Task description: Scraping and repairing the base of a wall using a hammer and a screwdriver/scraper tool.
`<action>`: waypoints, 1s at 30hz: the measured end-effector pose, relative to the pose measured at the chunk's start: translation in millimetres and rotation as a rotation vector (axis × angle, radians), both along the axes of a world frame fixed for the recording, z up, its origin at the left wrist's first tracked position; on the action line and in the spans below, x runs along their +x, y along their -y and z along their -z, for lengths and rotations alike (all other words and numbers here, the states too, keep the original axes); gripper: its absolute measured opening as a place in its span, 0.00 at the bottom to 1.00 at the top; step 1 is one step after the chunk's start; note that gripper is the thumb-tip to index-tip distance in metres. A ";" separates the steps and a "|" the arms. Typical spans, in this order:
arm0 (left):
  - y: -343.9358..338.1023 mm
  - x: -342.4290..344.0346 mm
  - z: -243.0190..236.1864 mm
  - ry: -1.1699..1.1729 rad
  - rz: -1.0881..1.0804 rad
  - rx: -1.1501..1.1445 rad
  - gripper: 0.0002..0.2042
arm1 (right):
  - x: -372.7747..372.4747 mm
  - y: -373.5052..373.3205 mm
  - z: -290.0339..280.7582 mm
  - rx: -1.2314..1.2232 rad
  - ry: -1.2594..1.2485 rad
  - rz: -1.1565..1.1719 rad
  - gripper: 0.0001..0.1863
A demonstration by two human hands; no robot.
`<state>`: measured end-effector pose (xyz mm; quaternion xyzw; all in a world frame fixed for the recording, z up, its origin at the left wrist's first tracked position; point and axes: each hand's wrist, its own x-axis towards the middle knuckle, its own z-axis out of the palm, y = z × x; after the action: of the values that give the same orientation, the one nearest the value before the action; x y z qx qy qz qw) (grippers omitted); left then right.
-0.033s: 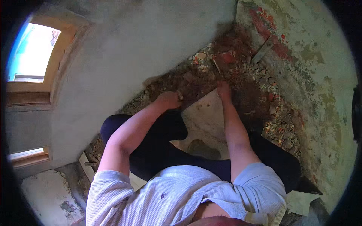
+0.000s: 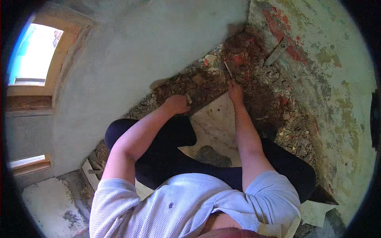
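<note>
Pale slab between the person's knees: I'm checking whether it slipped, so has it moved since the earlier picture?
No, no visible shift either way: the pale slab sits the same against the grey wall.

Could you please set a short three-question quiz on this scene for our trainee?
1. Multiple choice: which of the person's hands is nearer the thin, pale stick lying toward the corner? A) left B) right
2. True or false: the pale slab is behind the person.
3. Fill in the blank: the window with a wooden frame is on the ____ side of the picture.

Key:
1. B, the right hand.
2. False; the pale slab is in front, between the dark-clad legs.
3. Left.
</note>
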<state>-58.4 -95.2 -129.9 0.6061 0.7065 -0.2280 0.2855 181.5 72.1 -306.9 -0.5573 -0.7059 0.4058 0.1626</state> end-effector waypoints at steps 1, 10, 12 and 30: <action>-2.3 -1.0 -2.6 -0.014 0.022 -0.017 0.27 | -8.8 -10.5 -17.1 -0.035 -0.040 0.011 0.26; 4.2 -3.7 -17.6 -0.025 -0.023 -0.136 0.27 | -30.8 0.5 -85.2 -0.036 -0.453 0.111 0.27; 2.8 -3.3 -7.4 -0.029 0.003 -0.093 0.27 | -6.7 8.0 -28.9 -0.052 -0.272 0.084 0.27; 8.5 -11.7 0.4 0.006 -0.054 -0.048 0.29 | -41.1 -15.5 -39.0 0.051 -0.542 0.092 0.28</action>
<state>-70.2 -103.7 -130.3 0.5803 0.7162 -0.2354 0.3081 140.4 87.6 -267.9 -0.4557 -0.6205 0.5145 0.3777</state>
